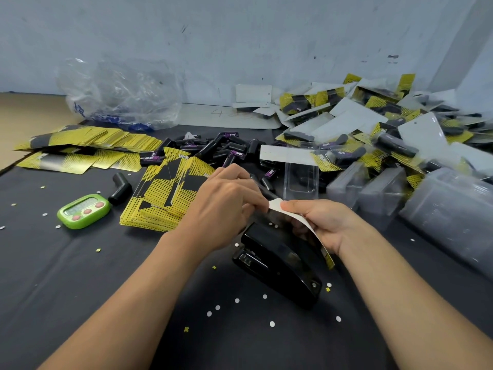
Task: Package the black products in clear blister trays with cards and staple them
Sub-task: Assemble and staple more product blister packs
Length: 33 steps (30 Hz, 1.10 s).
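- Currently the left hand (226,206) pinches one corner of a white-backed card (294,218). The right hand (324,222) grips the opposite edge, thumb on top. The card is just above the black stapler (277,260), which lies on the surface (80,276).
- I cannot tell whether a tray and product sit under the card, because the hands hide that side.
- The card bows between the hands, so a staple could go in skewed or miss the tray's edge.
- The stapler lies loose and at an angle, so pressing on it could make it slide.
- One clear blister tray (301,180) stands empty just behind the hands.
- The nested tray stacks (373,193) to the right look empty too.
- The loose black products (213,148) lie heaped on the surface, in no container.
- Each of the finished packs (373,116) holds a black product.
- The crumpled plastic bag (120,94) is at the back left, and its contents are unclear.
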Each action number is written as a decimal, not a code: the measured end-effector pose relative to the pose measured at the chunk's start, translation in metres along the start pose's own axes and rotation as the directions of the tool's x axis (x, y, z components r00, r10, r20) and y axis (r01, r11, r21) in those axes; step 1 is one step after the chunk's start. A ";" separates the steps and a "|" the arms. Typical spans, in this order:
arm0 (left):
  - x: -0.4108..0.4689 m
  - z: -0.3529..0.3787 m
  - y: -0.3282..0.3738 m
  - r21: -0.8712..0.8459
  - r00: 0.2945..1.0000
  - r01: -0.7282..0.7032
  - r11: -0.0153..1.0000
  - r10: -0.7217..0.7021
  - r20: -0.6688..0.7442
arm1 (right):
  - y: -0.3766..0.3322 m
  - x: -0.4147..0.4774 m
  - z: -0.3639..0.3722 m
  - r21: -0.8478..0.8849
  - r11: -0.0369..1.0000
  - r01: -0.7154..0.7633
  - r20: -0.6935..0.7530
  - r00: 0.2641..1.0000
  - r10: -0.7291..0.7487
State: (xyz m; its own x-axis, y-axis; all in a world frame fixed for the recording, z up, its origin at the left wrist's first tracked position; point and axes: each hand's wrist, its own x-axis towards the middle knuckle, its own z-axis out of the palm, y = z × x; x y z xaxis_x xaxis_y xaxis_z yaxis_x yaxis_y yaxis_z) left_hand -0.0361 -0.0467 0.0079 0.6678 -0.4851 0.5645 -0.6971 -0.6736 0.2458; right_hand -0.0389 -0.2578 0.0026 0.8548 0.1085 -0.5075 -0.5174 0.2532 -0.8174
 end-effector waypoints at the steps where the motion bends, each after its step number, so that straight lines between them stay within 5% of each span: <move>1: 0.001 0.001 0.000 0.001 1.000 0.002 1.000 -0.002 0.011 | 0.001 0.001 0.001 0.008 1.000 0.009 -0.004 1.000 -0.009; 7: 0.004 0.005 -0.006 -0.001 0.996 0.025 1.000 -0.025 0.083 | 0.002 0.007 0.003 0.013 0.999 0.031 -0.068 0.997 -0.030; 12: 0.001 0.007 -0.005 0.004 0.997 -0.015 1.000 0.015 0.080 | 0.008 0.013 0.006 -0.200 0.971 0.127 -0.117 0.981 -0.153; 21: 0.003 -0.004 -0.001 -0.037 0.977 -0.058 0.998 0.064 0.206 | 0.007 0.011 0.005 -0.668 0.694 0.266 -0.151 0.866 -0.477; 25: 0.001 -0.003 -0.004 -0.044 0.976 -0.051 0.998 0.059 0.208 | 0.009 0.009 0.008 -0.687 0.666 0.292 -0.140 0.845 -0.516; 29: -0.001 0.000 -0.003 -0.172 0.986 0.161 0.972 -0.164 -0.004 | 0.005 0.006 0.007 -0.450 0.846 0.285 -0.155 0.908 -0.389; 33: 0.003 -0.003 -0.006 -0.498 0.823 0.475 0.725 -0.566 -0.039 | 0.006 0.005 0.011 -0.392 0.876 0.280 -0.153 0.919 -0.362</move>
State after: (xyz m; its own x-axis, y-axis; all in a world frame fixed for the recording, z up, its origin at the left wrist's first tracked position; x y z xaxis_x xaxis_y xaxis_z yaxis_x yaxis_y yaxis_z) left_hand -0.0307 -0.0430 0.0108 0.9344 0.0035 0.3561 -0.3181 -0.4416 0.8390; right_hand -0.0376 -0.2451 -0.0021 0.9674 -0.1389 -0.2120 -0.2294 -0.1243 -0.9654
